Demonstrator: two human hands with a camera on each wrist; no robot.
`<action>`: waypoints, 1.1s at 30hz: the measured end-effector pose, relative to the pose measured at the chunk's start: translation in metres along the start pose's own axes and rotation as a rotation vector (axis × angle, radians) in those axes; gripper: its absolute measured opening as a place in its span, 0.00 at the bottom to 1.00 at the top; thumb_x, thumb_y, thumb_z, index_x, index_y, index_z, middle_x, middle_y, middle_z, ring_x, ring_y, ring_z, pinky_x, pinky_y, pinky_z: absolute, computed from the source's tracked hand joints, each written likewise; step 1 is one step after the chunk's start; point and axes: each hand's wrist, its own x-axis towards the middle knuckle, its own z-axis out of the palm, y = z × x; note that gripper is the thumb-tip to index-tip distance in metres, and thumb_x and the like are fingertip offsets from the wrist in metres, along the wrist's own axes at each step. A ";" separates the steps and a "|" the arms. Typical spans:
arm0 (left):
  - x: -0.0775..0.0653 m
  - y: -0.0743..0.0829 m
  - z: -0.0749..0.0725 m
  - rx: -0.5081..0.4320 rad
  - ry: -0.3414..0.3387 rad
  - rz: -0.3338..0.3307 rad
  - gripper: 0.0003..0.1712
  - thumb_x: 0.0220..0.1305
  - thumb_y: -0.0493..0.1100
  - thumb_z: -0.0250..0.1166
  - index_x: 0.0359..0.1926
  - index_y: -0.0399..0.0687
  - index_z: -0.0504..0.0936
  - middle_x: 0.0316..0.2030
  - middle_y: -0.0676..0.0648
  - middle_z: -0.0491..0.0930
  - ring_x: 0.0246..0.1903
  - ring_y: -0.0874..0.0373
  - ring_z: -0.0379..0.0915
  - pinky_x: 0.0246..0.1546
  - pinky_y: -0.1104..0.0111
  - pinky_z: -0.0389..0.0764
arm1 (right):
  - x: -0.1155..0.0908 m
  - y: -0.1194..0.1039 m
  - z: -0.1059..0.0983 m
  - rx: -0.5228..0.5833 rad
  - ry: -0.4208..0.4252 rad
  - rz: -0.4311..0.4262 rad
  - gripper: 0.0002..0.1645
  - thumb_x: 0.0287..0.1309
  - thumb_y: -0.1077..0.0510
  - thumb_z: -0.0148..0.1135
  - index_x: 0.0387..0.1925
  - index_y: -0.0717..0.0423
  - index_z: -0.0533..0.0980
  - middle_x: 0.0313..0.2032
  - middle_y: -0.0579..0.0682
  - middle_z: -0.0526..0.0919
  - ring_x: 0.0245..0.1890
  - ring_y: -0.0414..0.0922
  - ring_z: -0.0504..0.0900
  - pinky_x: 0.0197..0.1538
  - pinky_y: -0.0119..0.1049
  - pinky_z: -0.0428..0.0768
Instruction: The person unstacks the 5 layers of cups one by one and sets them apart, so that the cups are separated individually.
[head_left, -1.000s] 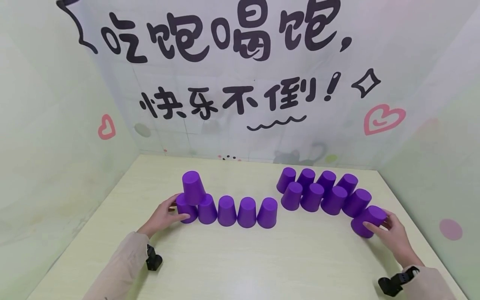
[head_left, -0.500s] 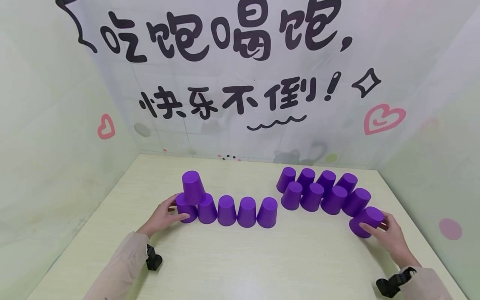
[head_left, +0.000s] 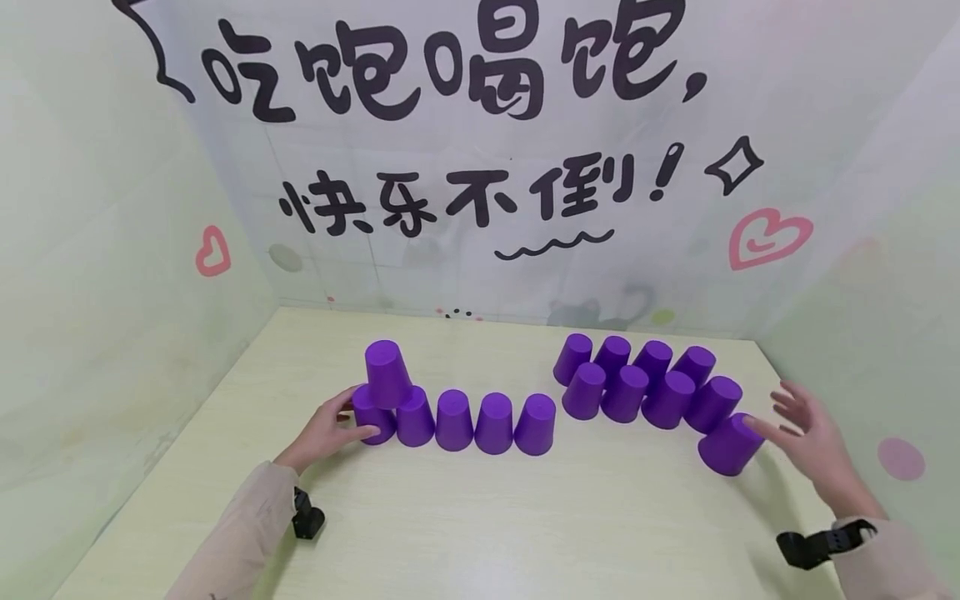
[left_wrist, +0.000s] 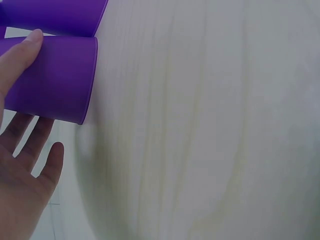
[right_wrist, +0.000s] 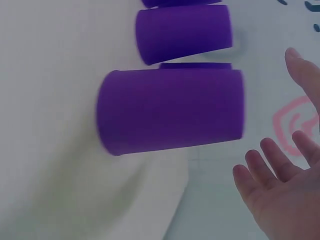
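Observation:
My left hand [head_left: 324, 433] holds the leftmost upside-down purple cup [head_left: 377, 423] of the left row. In the left wrist view the thumb lies on that cup's near side [left_wrist: 55, 82], with fingers on the opposite side. Another purple cup [head_left: 387, 377] stands upside down on top, bridging this cup and its neighbour. My right hand [head_left: 816, 446] is off to the right of the front-right purple cup [head_left: 729, 448], fingers spread. In the right wrist view, a gap shows between that upside-down cup [right_wrist: 172, 110] and the hand.
Several more upside-down purple cups [head_left: 453, 423] continue the left row. Two slanting rows of purple cups [head_left: 624, 396] stand at the right, the nearest one beside the released cup. A printed wall [head_left: 465, 275] closes the back of the pale table [head_left: 480, 525], with side walls left and right.
The right hand has let go of the front-right cup, opened, and moved up and to the right. That cup first shifted slightly left. The left hand stays in place.

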 end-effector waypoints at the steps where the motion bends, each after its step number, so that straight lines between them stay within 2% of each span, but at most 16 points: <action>1: -0.001 0.003 -0.001 -0.007 -0.001 -0.002 0.38 0.49 0.41 0.68 0.60 0.40 0.63 0.53 0.37 0.69 0.50 0.41 0.64 0.48 0.49 0.68 | 0.002 -0.014 -0.004 0.013 0.008 -0.018 0.46 0.56 0.56 0.57 0.68 0.44 0.41 0.64 0.58 0.54 0.54 0.27 0.59 0.46 0.14 0.64; 2: -0.001 0.004 -0.001 -0.005 0.000 0.003 0.37 0.49 0.41 0.68 0.60 0.40 0.63 0.52 0.37 0.69 0.50 0.41 0.64 0.48 0.49 0.68 | 0.003 -0.028 -0.007 0.017 0.014 -0.027 0.46 0.57 0.57 0.57 0.68 0.47 0.41 0.64 0.58 0.53 0.56 0.29 0.59 0.47 0.14 0.64; 3: 0.000 0.002 -0.001 -0.001 0.001 0.007 0.37 0.49 0.42 0.68 0.60 0.40 0.63 0.52 0.37 0.69 0.50 0.41 0.64 0.48 0.50 0.68 | 0.005 -0.040 -0.009 0.015 0.029 -0.037 0.45 0.56 0.57 0.57 0.68 0.47 0.42 0.64 0.56 0.55 0.56 0.29 0.59 0.43 0.10 0.63; 8: 0.003 -0.016 0.001 0.027 0.008 0.016 0.39 0.48 0.49 0.68 0.60 0.46 0.63 0.53 0.41 0.70 0.50 0.45 0.65 0.48 0.53 0.69 | 0.023 -0.094 -0.006 0.040 0.039 -0.083 0.42 0.57 0.56 0.56 0.67 0.45 0.45 0.62 0.49 0.59 0.59 0.36 0.60 0.47 0.12 0.64; 13: -0.002 0.004 -0.002 0.000 0.010 0.014 0.37 0.49 0.43 0.68 0.59 0.41 0.64 0.52 0.38 0.70 0.49 0.42 0.65 0.48 0.50 0.68 | 0.049 -0.141 0.016 0.113 0.000 -0.183 0.39 0.56 0.58 0.57 0.66 0.48 0.50 0.59 0.52 0.63 0.58 0.43 0.63 0.48 0.16 0.67; 15: -0.003 0.009 -0.003 -0.017 0.011 0.023 0.37 0.48 0.40 0.68 0.59 0.39 0.64 0.51 0.36 0.70 0.49 0.40 0.65 0.47 0.49 0.68 | 0.056 -0.159 0.029 0.142 -0.029 -0.226 0.38 0.55 0.59 0.58 0.65 0.51 0.52 0.59 0.55 0.63 0.57 0.46 0.64 0.51 0.21 0.68; 16: -0.002 0.007 -0.003 -0.010 0.011 0.026 0.37 0.48 0.41 0.68 0.59 0.39 0.64 0.51 0.37 0.70 0.49 0.41 0.65 0.47 0.49 0.68 | 0.059 -0.168 0.036 0.153 -0.047 -0.256 0.38 0.55 0.59 0.58 0.65 0.52 0.53 0.59 0.57 0.63 0.57 0.49 0.64 0.52 0.25 0.69; 20: 0.002 -0.010 -0.001 0.022 0.009 0.040 0.38 0.49 0.46 0.68 0.60 0.42 0.64 0.52 0.40 0.70 0.50 0.44 0.65 0.47 0.53 0.70 | 0.071 -0.201 0.070 0.209 -0.135 -0.376 0.37 0.54 0.62 0.59 0.63 0.59 0.55 0.58 0.62 0.64 0.57 0.54 0.64 0.56 0.44 0.67; 22: 0.004 -0.018 0.000 0.031 0.010 0.040 0.39 0.48 0.49 0.68 0.60 0.44 0.64 0.52 0.41 0.70 0.50 0.46 0.65 0.47 0.54 0.70 | 0.075 -0.216 0.088 0.244 -0.196 -0.423 0.37 0.53 0.63 0.59 0.63 0.61 0.55 0.58 0.62 0.64 0.57 0.55 0.63 0.56 0.50 0.64; 27: 0.005 -0.022 0.000 0.007 0.006 0.044 0.39 0.47 0.50 0.69 0.60 0.46 0.64 0.52 0.42 0.71 0.50 0.45 0.65 0.48 0.52 0.69 | 0.077 -0.249 0.136 0.320 -0.315 -0.487 0.36 0.52 0.65 0.60 0.61 0.63 0.56 0.58 0.60 0.64 0.57 0.52 0.64 0.58 0.46 0.64; 33: 0.006 -0.020 0.000 0.004 0.008 0.040 0.39 0.47 0.50 0.69 0.60 0.46 0.64 0.52 0.42 0.71 0.51 0.45 0.65 0.48 0.52 0.69 | 0.059 -0.302 0.180 0.320 -0.421 -0.538 0.35 0.51 0.66 0.60 0.60 0.66 0.57 0.57 0.62 0.65 0.56 0.53 0.65 0.57 0.44 0.65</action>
